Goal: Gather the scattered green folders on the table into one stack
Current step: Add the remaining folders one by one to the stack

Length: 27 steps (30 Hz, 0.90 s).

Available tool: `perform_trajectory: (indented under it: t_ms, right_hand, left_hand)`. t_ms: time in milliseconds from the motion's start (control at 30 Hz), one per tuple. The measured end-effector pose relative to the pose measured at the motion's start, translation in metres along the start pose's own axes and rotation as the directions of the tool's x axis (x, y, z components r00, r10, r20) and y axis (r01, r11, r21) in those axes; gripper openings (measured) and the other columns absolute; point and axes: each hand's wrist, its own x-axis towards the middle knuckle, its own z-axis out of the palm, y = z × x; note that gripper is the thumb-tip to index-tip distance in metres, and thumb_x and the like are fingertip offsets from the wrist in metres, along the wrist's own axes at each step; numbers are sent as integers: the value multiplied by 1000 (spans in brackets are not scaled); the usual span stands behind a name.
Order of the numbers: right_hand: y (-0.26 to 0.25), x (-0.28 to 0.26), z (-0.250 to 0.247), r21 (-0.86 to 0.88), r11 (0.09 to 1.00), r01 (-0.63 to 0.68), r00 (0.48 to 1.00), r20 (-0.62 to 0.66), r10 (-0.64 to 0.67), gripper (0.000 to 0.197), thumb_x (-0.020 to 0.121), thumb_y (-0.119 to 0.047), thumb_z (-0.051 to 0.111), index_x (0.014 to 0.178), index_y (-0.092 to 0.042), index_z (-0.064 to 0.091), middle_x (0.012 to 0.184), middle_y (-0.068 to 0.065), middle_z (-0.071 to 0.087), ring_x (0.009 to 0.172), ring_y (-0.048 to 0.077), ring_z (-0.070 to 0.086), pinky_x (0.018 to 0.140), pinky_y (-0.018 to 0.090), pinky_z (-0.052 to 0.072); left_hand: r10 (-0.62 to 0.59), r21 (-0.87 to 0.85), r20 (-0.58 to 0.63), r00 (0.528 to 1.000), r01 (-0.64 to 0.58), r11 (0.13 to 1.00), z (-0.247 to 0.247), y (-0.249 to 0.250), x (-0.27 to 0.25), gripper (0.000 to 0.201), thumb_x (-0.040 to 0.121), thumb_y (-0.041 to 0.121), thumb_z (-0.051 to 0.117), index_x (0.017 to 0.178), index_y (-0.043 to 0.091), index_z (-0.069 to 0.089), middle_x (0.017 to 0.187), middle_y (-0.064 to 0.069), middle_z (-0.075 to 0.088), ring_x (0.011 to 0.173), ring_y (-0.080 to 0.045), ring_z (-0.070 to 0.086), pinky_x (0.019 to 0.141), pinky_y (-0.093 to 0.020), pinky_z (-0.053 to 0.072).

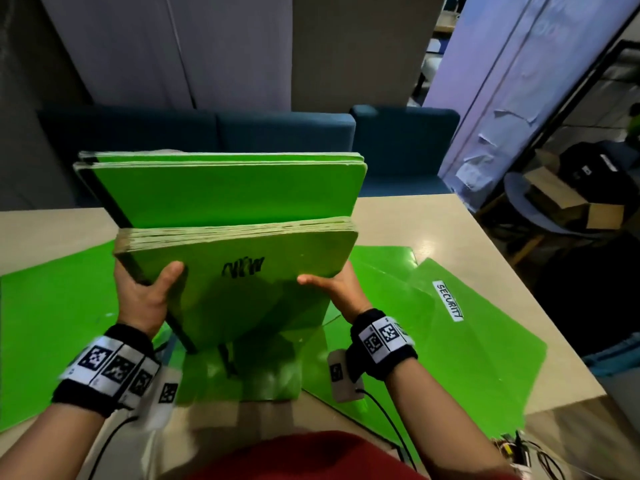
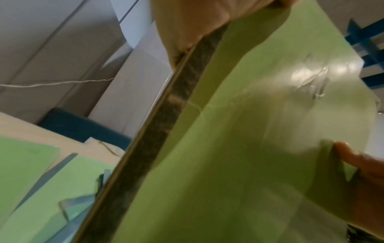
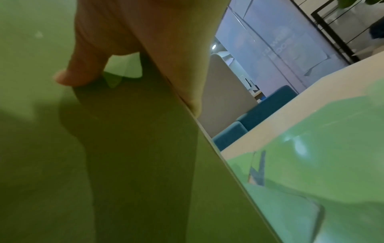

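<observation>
A thick bundle of green folders (image 1: 239,289) stands on edge, tilted away from me, over the middle of the table. My left hand (image 1: 145,296) grips its black-spined left side, thumb on the front cover. My right hand (image 1: 332,285) grips the right side, thumb on the front. A black scribble marks the front cover. Taller folders (image 1: 225,192) rise behind it in the same bundle. Loose green folders lie flat on the table: one at the left (image 1: 52,327), one with a SECURITY label at the right (image 1: 467,341). The left wrist view shows the spine (image 2: 166,123) close up.
The beige table (image 1: 433,220) ends at the right, where a chair with cardboard boxes (image 1: 561,199) stands. Blue sofas (image 1: 242,133) line the far side. Cables and a small device (image 1: 516,452) lie at the near right corner.
</observation>
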Motion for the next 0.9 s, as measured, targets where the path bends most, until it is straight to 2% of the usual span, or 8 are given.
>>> perform_trajectory:
  t_ms: [67,167,267,433,600,700,800,900]
  right_hand:
    - [3,0,4,30,999,-25,999,-20,26,58,45,-20,81,100,-17,60,82,-12,74,78,2,69,76,22,56]
    - [1,3,11,94,995,-44,994,-97,53,45,62,-1,76,104,-8,62,76,-11,74,74,6,69,74,22,57]
    - [-9,5,18,111,993,-49,991,-118,62,34,74,6,68,101,-14,61,88,-3,72,82,12,68,84,29,55]
    - [-32,6,19,174,984,-43,996,-72,57,28,80,2,63,95,-21,57,106,7,63,91,12,62,96,31,47]
    - [-38,5,17,115,990,-81,992,-83,91,60,75,-17,73,127,-7,45,125,3,55,111,13,52,110,32,33]
    - [-22,4,-11,-204,953,-223,975,-36,221,75,80,-18,70,141,-9,27,133,3,39,122,16,40,98,23,36]
    - [18,-9,-80,-516,687,-512,859,-332,390,86,74,-35,75,142,-13,27,147,15,35,133,29,37,108,37,34]
    - [51,-41,-139,-291,477,-829,517,-724,457,100,67,-50,75,143,-11,22,150,23,23,136,41,27,110,51,31]
  left_hand:
    - [-73,28,-5,997,74,997,0,-20,-2,10,71,27,71,79,29,65,64,40,63,63,20,58,63,0,47]
    - [-209,182,48,977,197,963,-5,-54,-7,29,78,-12,60,91,14,64,57,40,60,60,20,58,59,1,46]
    - [-301,272,87,949,268,924,-14,-62,-2,36,76,-10,63,110,0,57,51,38,58,56,20,57,58,2,46]
    - [-356,217,62,932,336,917,-30,-56,10,28,76,-6,63,60,17,67,49,24,64,46,8,58,50,-7,49]
    - [-393,147,-3,919,390,909,-25,-56,3,13,74,9,69,70,11,57,44,17,60,40,1,51,53,-17,46]
    - [-455,166,-9,890,450,877,-22,-55,-12,9,82,4,59,78,12,56,45,22,61,54,-2,58,68,-22,47]
    - [-524,167,-97,846,533,830,-37,-60,-21,16,80,8,64,95,5,60,52,19,67,67,-7,60,61,-17,52]
    - [-578,138,-164,799,599,789,-54,-66,-26,17,78,13,67,92,4,62,54,10,69,61,-8,64,56,-21,53]
